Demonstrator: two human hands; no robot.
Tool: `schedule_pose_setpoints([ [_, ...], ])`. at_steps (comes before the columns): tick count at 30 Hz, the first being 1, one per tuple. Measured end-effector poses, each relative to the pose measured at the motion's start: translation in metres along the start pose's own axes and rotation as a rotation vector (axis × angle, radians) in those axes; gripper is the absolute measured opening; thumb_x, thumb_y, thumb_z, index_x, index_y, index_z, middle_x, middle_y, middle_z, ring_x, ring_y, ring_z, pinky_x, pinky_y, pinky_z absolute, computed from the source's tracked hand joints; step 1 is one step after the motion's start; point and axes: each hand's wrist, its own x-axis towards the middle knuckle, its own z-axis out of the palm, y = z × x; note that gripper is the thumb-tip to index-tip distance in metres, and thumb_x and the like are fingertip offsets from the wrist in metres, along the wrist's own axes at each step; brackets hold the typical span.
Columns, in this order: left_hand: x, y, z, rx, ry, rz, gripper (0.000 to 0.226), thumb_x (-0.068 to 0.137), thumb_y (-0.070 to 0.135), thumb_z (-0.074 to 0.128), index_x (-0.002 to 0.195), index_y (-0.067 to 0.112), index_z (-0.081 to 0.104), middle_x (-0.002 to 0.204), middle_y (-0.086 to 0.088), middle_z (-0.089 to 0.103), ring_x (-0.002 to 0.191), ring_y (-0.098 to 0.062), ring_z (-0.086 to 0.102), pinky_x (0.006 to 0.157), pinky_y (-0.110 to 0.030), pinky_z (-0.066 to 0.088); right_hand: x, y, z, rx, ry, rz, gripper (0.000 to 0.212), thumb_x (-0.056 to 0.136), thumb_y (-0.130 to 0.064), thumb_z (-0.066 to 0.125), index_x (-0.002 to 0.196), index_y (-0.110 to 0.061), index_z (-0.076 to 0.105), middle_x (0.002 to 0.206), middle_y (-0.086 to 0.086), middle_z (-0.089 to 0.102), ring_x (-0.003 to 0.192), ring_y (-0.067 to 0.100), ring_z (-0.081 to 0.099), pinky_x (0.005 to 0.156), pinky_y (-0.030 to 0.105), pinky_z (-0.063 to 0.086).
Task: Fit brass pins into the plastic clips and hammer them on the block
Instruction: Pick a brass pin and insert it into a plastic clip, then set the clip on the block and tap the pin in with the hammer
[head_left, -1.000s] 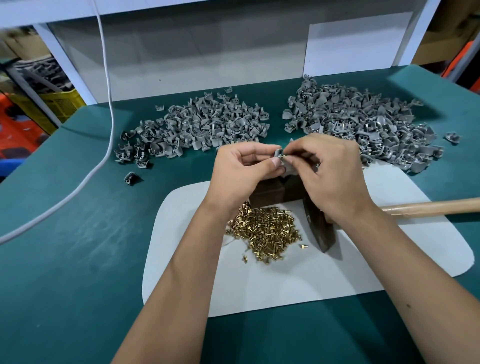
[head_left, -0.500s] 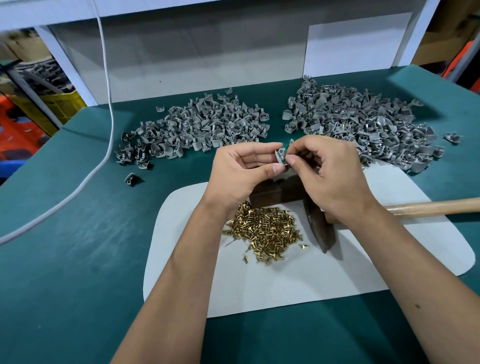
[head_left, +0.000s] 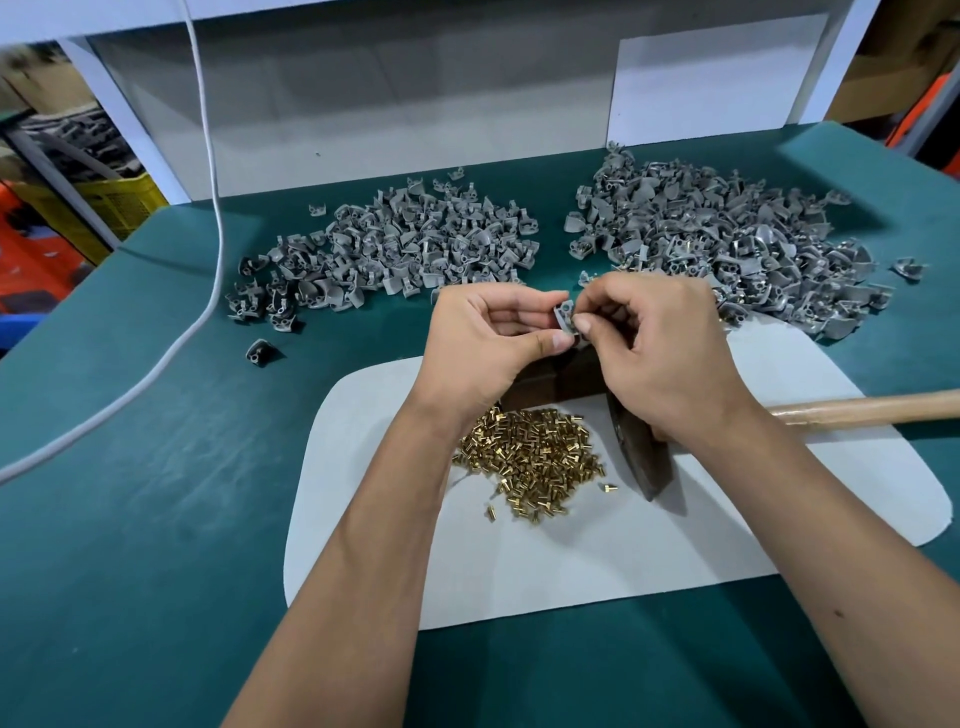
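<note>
A small grey moulded plastic clip (head_left: 565, 318), with round holes showing in its face, is being held above the dark brown block (head_left: 553, 375), between the two hands. The left hand (head_left: 483, 345) is gripping it from the left, thumb underneath and forefinger over the top, remaining fingers curled in. The right hand (head_left: 660, 345) is meeting it from the right, thumb and forefinger pinched together at the clip's edge; whether a pin is sitting between them cannot be told. The heap of short brass pins (head_left: 530, 454) is lying on the white rounded mat (head_left: 571, 561), just in front of the block. The hammer with dark head and pale wooden handle (head_left: 857, 410) is lying under the right wrist. Two heaps of grey clips are sitting on the green table (head_left: 130, 519), one far left (head_left: 395, 249), one far right (head_left: 727, 244)
</note>
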Motion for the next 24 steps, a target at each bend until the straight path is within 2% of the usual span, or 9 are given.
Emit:
schedule_pose_setpoints([
  [7, -0.001, 0.003, 0.003, 0.106, -0.004, 0.038, 0.035, 0.073, -0.016, 0.081, 0.101, 0.006, 0.076, 0.085, -0.008, 0.076, 0.082, -0.015, 0.073, 0.082, -0.026, 0.060, 0.002, 0.004, 0.000, -0.011, -0.027, 0.027, 0.007, 0.086, -0.005, 0.071, 0.088, -0.011, 0.074, 0.077, -0.003, 0.069, 0.071, 0.011, 0.062, 0.071, 0.021, 0.051],
  [10, -0.001, 0.005, 0.002, 0.068, 0.004, 0.031, 0.025, 0.079, -0.008, 0.081, 0.096, 0.011, 0.078, 0.089, -0.012, 0.078, 0.086, -0.023, 0.074, 0.088, -0.037, 0.061, 0.004, 0.004, -0.007, 0.006, -0.052, 0.030, 0.007, 0.087, -0.007, 0.072, 0.089, -0.013, 0.076, 0.077, -0.006, 0.069, 0.071, 0.004, 0.063, 0.069, 0.012, 0.048],
  [12, -0.001, 0.004, 0.003, 0.127, 0.021, 0.051, 0.022, 0.081, -0.005, 0.080, 0.093, 0.013, 0.079, 0.090, -0.011, 0.078, 0.087, -0.022, 0.075, 0.089, -0.038, 0.061, 0.007, 0.004, -0.016, 0.021, -0.113, 0.054, 0.006, 0.089, -0.013, 0.074, 0.092, -0.016, 0.078, 0.078, -0.009, 0.070, 0.074, -0.001, 0.064, 0.070, 0.007, 0.047],
  [15, -0.002, 0.003, 0.004, 0.369, 0.021, 0.094, 0.016, 0.082, 0.000, 0.081, 0.090, 0.014, 0.080, 0.095, -0.003, 0.078, 0.094, -0.013, 0.074, 0.093, -0.029, 0.057, 0.012, 0.010, -0.040, -0.029, -0.282, 0.111, 0.006, 0.091, -0.025, 0.075, 0.087, -0.023, 0.078, 0.072, -0.013, 0.071, 0.070, -0.002, 0.065, 0.065, 0.010, 0.048],
  [18, 0.000, 0.002, -0.003, 0.536, 0.051, 0.103, 0.012, 0.078, 0.008, 0.086, 0.082, 0.019, 0.080, 0.109, 0.003, 0.075, 0.109, 0.001, 0.065, 0.101, -0.016, 0.044, 0.012, 0.018, -0.067, -0.113, -0.635, 0.181, 0.013, 0.086, -0.024, 0.080, 0.075, -0.029, 0.077, 0.066, -0.018, 0.071, 0.063, -0.006, 0.065, 0.059, 0.007, 0.046],
  [20, 0.001, 0.001, -0.007, 0.542, 0.067, 0.039, 0.013, 0.078, 0.010, 0.087, 0.079, 0.021, 0.080, 0.116, 0.003, 0.073, 0.112, 0.002, 0.063, 0.100, -0.011, 0.040, 0.007, 0.019, -0.074, -0.161, -0.820, 0.212, 0.010, 0.079, -0.028, 0.085, 0.076, -0.033, 0.076, 0.070, -0.022, 0.072, 0.065, -0.007, 0.066, 0.061, 0.011, 0.048],
  [21, 0.001, 0.001, -0.007, 0.518, 0.063, 0.002, 0.013, 0.078, 0.009, 0.087, 0.079, 0.021, 0.080, 0.117, 0.002, 0.073, 0.112, 0.002, 0.063, 0.101, -0.013, 0.041, 0.003, 0.019, -0.074, -0.208, -0.862, 0.205, 0.012, 0.076, -0.032, 0.087, 0.079, -0.035, 0.076, 0.072, -0.023, 0.071, 0.067, -0.006, 0.065, 0.063, 0.013, 0.049],
  [24, 0.000, -0.001, -0.006, 0.460, 0.046, -0.060, 0.012, 0.079, 0.008, 0.086, 0.083, 0.018, 0.081, 0.118, 0.000, 0.073, 0.112, -0.001, 0.066, 0.107, -0.030, 0.048, -0.003, 0.016, -0.065, -0.318, -0.879, 0.188, 0.022, 0.071, -0.036, 0.090, 0.083, -0.033, 0.072, 0.074, -0.017, 0.069, 0.069, -0.001, 0.062, 0.064, 0.020, 0.050],
])
